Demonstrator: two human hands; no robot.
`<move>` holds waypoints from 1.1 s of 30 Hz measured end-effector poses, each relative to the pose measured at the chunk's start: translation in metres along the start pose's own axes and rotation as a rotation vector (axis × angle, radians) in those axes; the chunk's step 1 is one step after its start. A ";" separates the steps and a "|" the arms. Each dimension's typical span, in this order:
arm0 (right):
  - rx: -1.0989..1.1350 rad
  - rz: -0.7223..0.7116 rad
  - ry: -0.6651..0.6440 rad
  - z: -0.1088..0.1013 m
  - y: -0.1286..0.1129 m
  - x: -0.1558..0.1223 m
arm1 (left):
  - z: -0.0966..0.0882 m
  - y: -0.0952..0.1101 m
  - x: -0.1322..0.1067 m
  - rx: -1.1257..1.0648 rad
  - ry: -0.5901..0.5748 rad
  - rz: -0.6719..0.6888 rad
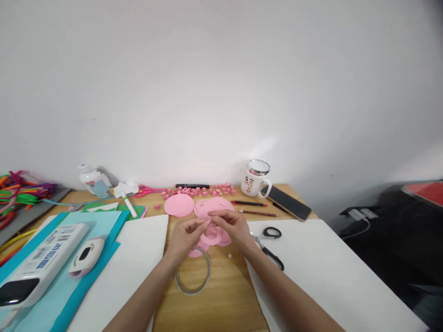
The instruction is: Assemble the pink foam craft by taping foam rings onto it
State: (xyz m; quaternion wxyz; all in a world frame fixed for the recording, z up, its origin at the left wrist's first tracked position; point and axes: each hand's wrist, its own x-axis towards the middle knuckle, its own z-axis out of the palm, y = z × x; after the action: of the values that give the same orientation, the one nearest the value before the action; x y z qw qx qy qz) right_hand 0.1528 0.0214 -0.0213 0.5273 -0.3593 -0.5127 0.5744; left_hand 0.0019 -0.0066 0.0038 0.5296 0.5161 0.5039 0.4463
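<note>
My left hand (185,237) and my right hand (234,227) meet over the middle of the table, both closed in a pinch. Between their fingertips is pink paper (208,225), mostly covered by the fingers. Curled pink paper cutouts (212,238) lie just beneath. Behind the hands are flat pink paper circles (179,204), with more pink circles (221,203) to their right. Several small rolled pink paper pieces (194,192) are scattered along the wall. Nearer to me than my left hand, a thin roll of tape (177,279) lies on the wood.
Black-handled scissors (272,233) rest on white paper (311,258) at right. Beyond are a pencil (258,213), a phone (289,203) and a white mug (252,183). Glue bottle (95,182), teal sheets (104,230) and a white boxy device (51,258) occupy the left.
</note>
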 end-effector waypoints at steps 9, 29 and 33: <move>0.015 0.011 0.022 0.000 0.003 0.000 | -0.001 -0.003 0.002 0.003 0.000 -0.002; 0.041 -0.027 -0.035 0.004 -0.004 -0.002 | -0.004 -0.009 0.004 0.087 -0.041 -0.029; 0.023 -0.025 -0.020 0.003 -0.005 -0.002 | -0.004 -0.007 0.004 0.090 -0.015 0.000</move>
State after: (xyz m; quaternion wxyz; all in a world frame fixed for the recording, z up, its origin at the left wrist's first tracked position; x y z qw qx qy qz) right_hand 0.1513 0.0185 -0.0164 0.5333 -0.3412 -0.5157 0.5772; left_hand -0.0021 -0.0025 -0.0033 0.5095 0.5427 0.5197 0.4193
